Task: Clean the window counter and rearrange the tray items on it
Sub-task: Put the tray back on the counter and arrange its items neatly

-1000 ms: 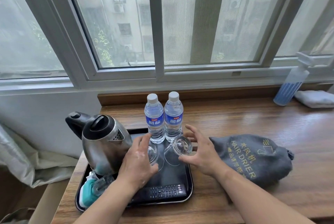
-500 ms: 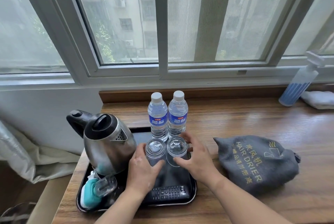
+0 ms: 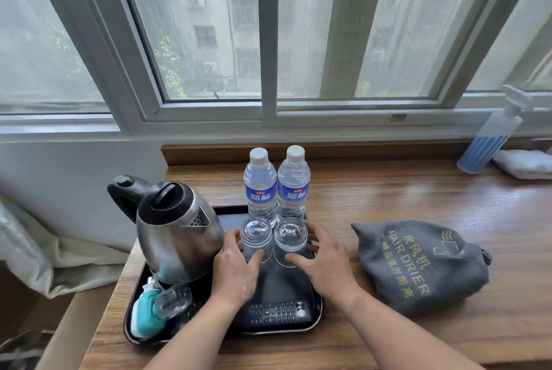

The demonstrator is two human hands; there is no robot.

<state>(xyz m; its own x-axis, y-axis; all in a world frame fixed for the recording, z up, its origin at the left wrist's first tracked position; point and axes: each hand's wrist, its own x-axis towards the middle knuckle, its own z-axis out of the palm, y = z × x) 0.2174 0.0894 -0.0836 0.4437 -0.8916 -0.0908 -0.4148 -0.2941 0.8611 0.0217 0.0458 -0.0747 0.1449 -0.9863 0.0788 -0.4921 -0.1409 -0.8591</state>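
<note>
Glass left tumbler (image 3: 256, 235) is gripped by left hand (image 3: 236, 271), right tumbler (image 3: 290, 238) by right hand (image 3: 324, 265), both upright, side by side, straight ahead.

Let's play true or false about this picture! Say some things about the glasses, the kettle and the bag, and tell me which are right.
1. Each hand holds one glass: the left hand the left glass, the right hand the right glass. True.
2. The grey bag lies on the tray. False: it lies on the wooden counter, right of the tray.
3. Two water bottles stand behind the glasses. True.
4. The kettle stands right of the glasses. False: it stands left of them.
</note>
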